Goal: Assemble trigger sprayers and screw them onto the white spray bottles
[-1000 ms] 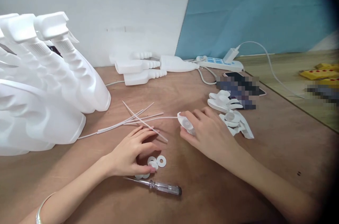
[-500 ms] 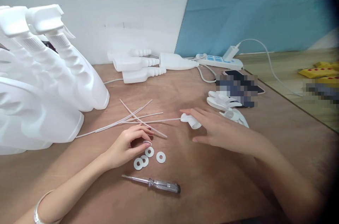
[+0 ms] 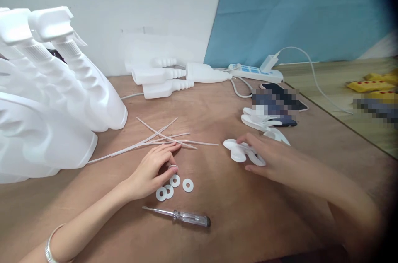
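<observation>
My left hand (image 3: 155, 167) pinches a white ring washer (image 3: 173, 167), seen edge-on, between thumb and a bent finger. Its outer fingertips reach the crossed thin white tubes (image 3: 149, 142). Several more flat washers (image 3: 188, 185) lie just below this hand, two of them overlapping. To the right, my right hand (image 3: 264, 151) has its fingers and thumb closed around a white spray trigger head (image 3: 238, 152), low over the table. Part of the trigger head is hidden by the fingers. Nearest me lies a clear-handled screwdriver (image 3: 189, 218).
White spray bottles (image 3: 102, 97) with trigger heads crowd the left side. Empty-looking white bottles (image 3: 164, 89) lie along the wall. More trigger parts (image 3: 251, 120) sit beyond my right hand, near a phone (image 3: 287, 95) and a power strip (image 3: 258, 73). Cables run along the back.
My right hand has drawn the spray trigger head right and slightly nearer, turning it; a tube's end now lies apart from it. My left fingers have stretched farther onto the tubes, which shifted.
</observation>
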A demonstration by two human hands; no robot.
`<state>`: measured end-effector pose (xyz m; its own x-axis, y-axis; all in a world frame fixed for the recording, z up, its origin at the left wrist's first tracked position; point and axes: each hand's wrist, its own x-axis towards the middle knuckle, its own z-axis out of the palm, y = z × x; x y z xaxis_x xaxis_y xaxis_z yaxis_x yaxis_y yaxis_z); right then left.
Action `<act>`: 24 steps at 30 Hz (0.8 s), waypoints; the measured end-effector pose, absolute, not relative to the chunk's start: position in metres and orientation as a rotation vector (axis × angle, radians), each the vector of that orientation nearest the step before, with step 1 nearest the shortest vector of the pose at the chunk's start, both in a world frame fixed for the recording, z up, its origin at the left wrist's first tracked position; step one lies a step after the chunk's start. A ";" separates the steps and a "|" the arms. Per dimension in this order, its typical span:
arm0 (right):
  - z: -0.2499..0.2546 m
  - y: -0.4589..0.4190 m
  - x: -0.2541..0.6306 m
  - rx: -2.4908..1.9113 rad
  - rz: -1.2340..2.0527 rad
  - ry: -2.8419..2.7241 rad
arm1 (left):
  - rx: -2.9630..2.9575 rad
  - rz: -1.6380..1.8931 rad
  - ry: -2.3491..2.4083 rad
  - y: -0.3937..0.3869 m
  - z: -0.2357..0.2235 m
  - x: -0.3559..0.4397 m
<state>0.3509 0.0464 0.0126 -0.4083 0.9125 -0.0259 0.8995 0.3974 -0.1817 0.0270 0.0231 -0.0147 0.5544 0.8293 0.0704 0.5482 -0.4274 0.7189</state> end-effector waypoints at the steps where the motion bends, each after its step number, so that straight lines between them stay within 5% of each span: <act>1: 0.010 0.045 0.354 -1.651 0.309 -2.595 | 2.141 0.569 1.111 0.024 -0.015 0.028; 14: 0.012 0.035 0.313 -1.512 0.483 -2.432 | 1.969 0.506 0.849 0.029 -0.010 0.050; 24: 0.005 0.043 0.289 -1.290 0.319 -2.521 | 2.037 0.203 0.490 0.001 0.001 0.122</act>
<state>0.2891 0.0428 0.0047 -0.5567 0.8161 0.1551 0.7518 0.5743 -0.3239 0.1224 0.0014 0.0011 0.9040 0.4234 -0.0594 0.2569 -0.4269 0.8670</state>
